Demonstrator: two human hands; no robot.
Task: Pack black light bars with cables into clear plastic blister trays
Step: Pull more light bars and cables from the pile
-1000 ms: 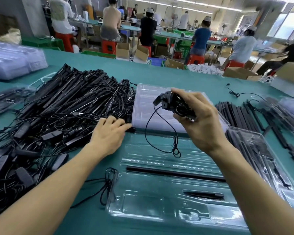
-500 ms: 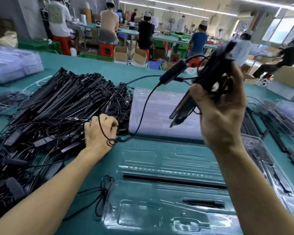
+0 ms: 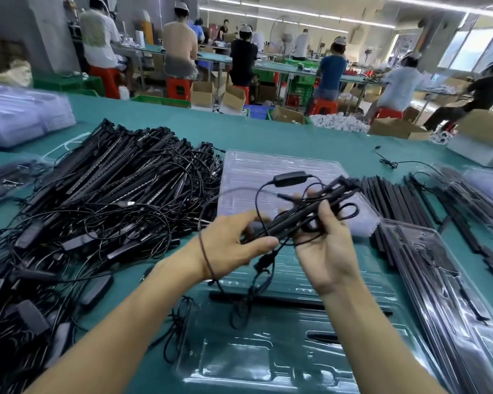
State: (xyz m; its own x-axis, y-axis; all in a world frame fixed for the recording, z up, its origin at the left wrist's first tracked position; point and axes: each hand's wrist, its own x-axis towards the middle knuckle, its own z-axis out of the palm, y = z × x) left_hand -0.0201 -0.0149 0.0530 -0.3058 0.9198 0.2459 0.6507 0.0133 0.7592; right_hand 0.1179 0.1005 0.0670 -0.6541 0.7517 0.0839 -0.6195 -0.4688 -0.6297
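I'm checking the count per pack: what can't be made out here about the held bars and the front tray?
- Number of light bars held: head view; the left hand, right hand and looped cable cover them.
- Blister tray, near edge: cut off by the frame's bottom.
- Bar in the tray: partly behind the right wrist.
- Cable's plug type: too small and blurred.

The pile of light bars (image 3: 97,200) runs off the left edge, and distant workers (image 3: 243,59) are blurred.
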